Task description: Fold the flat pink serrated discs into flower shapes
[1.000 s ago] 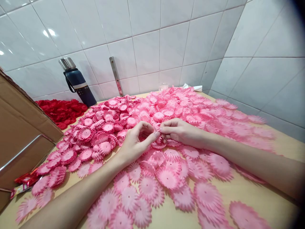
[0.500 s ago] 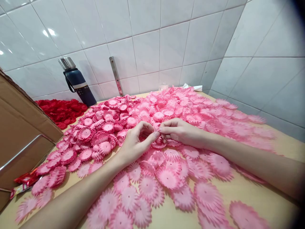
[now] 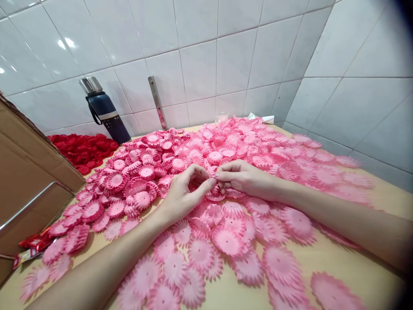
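Over the middle of a broad heap of pink scallop-edged flower petal discs, my two hands meet fingertip to fingertip. My left hand is closed in a pinch, thumb towards the right, on what looks like a pink petal disc, mostly covered by the fingers. Pinching at the same spot from the right is my right hand, its thumb and index finger pressed together. Exactly how the disc sits between the fingertips is hidden. Many loose discs, with small dark centre holes, lie around and beneath both hands.
Behind the heap on the left stands a dark blue bottle beside a red petal pile. A cardboard box borders the left, with a red wrapper near it. A metal strip leans against the tiled wall.
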`<action>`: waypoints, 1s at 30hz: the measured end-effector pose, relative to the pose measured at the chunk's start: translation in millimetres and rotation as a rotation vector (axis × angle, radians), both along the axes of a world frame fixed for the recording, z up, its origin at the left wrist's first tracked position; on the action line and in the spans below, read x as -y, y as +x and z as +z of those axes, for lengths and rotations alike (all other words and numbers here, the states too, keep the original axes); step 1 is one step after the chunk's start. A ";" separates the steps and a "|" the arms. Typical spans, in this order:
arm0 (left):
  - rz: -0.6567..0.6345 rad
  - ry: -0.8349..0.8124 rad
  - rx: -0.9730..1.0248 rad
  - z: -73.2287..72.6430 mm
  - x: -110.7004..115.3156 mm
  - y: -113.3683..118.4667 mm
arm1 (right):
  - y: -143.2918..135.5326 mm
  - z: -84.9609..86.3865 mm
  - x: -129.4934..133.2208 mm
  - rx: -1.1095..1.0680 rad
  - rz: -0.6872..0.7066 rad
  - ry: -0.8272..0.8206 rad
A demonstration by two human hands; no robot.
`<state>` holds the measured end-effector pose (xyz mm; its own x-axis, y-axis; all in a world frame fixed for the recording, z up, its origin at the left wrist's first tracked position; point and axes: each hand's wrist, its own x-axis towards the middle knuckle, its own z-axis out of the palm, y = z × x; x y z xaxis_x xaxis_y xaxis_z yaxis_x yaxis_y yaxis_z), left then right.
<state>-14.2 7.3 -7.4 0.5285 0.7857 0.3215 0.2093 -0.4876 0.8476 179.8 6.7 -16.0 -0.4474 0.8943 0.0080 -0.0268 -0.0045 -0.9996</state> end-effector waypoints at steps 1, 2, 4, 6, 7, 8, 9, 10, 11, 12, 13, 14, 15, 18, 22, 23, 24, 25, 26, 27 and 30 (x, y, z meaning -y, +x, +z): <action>-0.001 -0.003 0.004 -0.3 -0.1 0.1 | 0.3 -0.4 -0.3 -0.003 -0.001 -0.002; -0.002 -0.008 0.011 -0.7 -0.2 0.2 | 0.6 -1.0 -0.7 -0.010 -0.001 -0.004; -0.002 -0.018 0.028 -1.2 -0.3 0.1 | 1.1 -2.5 -1.5 -0.032 0.004 -0.013; 0.004 -0.022 0.034 -1.3 -0.4 -0.2 | 1.2 -3.7 -1.8 -0.056 0.010 -0.037; 0.007 -0.021 0.031 -1.2 -0.4 -0.3 | 1.1 -3.9 -1.8 -0.068 0.010 -0.054; 0.010 -0.017 0.025 -0.8 -0.4 -0.5 | 0.8 -3.9 -1.7 -0.080 0.008 -0.071; 0.012 -0.014 0.018 -0.4 -0.4 -0.6 | 0.3 -3.7 -1.5 -0.090 0.007 -0.085; 0.014 -0.011 0.012 0.0 -0.5 -0.6 | -0.1 -3.2 -1.3 -0.099 0.003 -0.095; 0.015 -0.011 0.008 0.5 -0.6 -0.7 | -0.7 -2.6 -1.0 -0.106 -0.002 -0.103; 0.015 -0.012 0.005 0.9 -0.8 -0.8 | -1.1 -1.8 -0.7 -0.112 -0.006 -0.111; 0.015 -0.015 0.001 1.3 -1.0 -0.9 | -1.5 -1.1 -0.4 -0.121 -0.007 -0.117; 0.015 -0.017 -0.003 1.6 -1.2 -1.0 | -1.9 -0.4 -0.1 -0.133 -0.007 -0.123; 0.017 -0.016 -0.007 1.9 -1.5 -1.2 | -2.1 0.2 0.1 -0.145 -0.005 -0.129; 0.049 0.020 -0.025 2.3 -2.3 -1.9 | -2.2 1.0 0.7 -0.182 0.001 -0.119; 0.099 0.086 -0.019 1.9 -3.2 -2.6 | -3.0 3.2 2.8 -0.187 -0.052 0.001; 0.101 0.095 -0.011 1.8 -3.3 -2.6 | -3.5 5.2 3.9 -0.180 -0.072 0.059; 0.102 0.101 -0.005 1.8 -3.3 -2.6 | -4.1 8.0 5.2 -0.175 -0.093 0.120; 0.103 0.108 0.000 1.9 -3.1 -2.5 | -4.7 11.9 6.6 -0.173 -0.114 0.178; 0.108 0.115 0.003 2.2 -2.9 -2.5 | -5.3 16.7 8.1 -0.174 -0.134 0.228; 0.117 0.125 0.005 2.5 -2.5 -2.4 | -5.8 22.4 9.3 -0.173 -0.158 0.270; 0.153 0.180 0.011 3.5 -0.7 -2.4 | -6.1 42.5 10.6 -0.117 -0.252 0.415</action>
